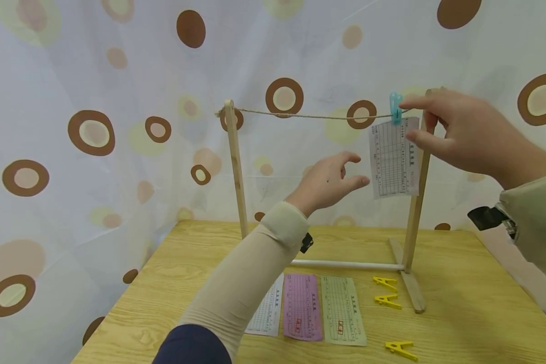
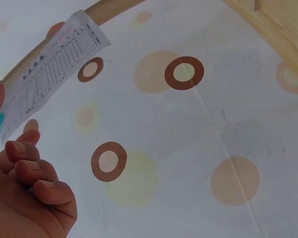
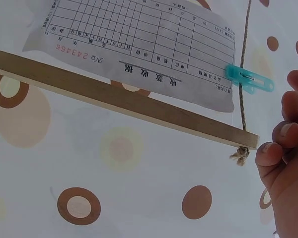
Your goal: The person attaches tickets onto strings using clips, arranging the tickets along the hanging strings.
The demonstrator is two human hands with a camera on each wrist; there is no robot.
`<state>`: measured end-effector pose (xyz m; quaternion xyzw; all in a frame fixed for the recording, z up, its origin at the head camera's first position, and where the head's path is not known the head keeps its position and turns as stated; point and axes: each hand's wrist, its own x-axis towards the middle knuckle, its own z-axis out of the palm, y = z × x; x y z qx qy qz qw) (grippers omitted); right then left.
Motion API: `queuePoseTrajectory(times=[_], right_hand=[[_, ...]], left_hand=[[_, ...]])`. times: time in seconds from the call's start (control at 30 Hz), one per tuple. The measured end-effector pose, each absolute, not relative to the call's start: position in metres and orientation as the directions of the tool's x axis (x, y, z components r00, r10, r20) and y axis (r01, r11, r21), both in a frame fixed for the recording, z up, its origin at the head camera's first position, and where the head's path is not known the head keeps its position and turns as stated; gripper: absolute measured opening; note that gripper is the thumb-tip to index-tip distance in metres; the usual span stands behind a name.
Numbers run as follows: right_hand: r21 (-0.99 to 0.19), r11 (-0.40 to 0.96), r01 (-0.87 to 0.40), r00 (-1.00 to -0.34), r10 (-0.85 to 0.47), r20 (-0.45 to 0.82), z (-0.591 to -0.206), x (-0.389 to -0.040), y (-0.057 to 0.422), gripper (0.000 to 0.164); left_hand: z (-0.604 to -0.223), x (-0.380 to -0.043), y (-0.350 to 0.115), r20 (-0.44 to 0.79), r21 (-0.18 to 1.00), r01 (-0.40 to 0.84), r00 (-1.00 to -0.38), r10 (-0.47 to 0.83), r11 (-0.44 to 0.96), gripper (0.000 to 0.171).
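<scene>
A printed white receipt slip (image 1: 391,164) hangs from a thin rope (image 1: 300,115), fastened at its top by a turquoise clothespin (image 1: 396,108). My right hand (image 1: 470,129) is just right of the clothespin with thumb and index finger spread; in the right wrist view a gap shows between its loosely bent fingers (image 3: 290,130) and the clothespin (image 3: 248,78). Left of the slip's lower half, my left hand (image 1: 328,179) is held up, thumb and index finger apart with nothing between them. The left wrist view shows its other fingers (image 2: 37,173) loosely curled.
The rope is strung between two wooden posts (image 1: 236,172) of a stand with a white crossbar (image 1: 346,264). On the wooden table (image 1: 173,283) lie a white slip (image 1: 268,311), a pink slip (image 1: 302,306), a pale green slip (image 1: 343,308) and yellow clothespins (image 1: 388,301). A spotted curtain hangs behind.
</scene>
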<state>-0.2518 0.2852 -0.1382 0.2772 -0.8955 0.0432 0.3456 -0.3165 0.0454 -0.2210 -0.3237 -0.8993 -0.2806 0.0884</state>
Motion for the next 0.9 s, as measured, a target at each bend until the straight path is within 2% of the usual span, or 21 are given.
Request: queuePoseTrajectory(times=[0.27, 0.73, 0.9], right_hand=[[0.105, 0.83, -0.548, -0.601, -0.477, 0.641, -0.16, -0.247, 0.284, 0.049], [0.007, 0.818, -0.575, -0.646, -0.459, 0.61, -0.208, -0.245, 0.288, 0.045], [-0.033, 0.821, -0.57, -0.668, -0.44, 0.6, -0.226, -0.243, 0.289, 0.049]], left_hand=[[-0.23, -0.312, 0.032, 0.35, 0.379, 0.659, -0.752, 0.559, 0.649, 0.057], [-0.249, -0.306, 0.007, 0.348, 0.413, 0.693, -0.719, 0.601, 0.59, 0.058], [-0.26, -0.304, -0.003, 0.352, 0.417, 0.696, -0.716, 0.603, 0.584, 0.059]])
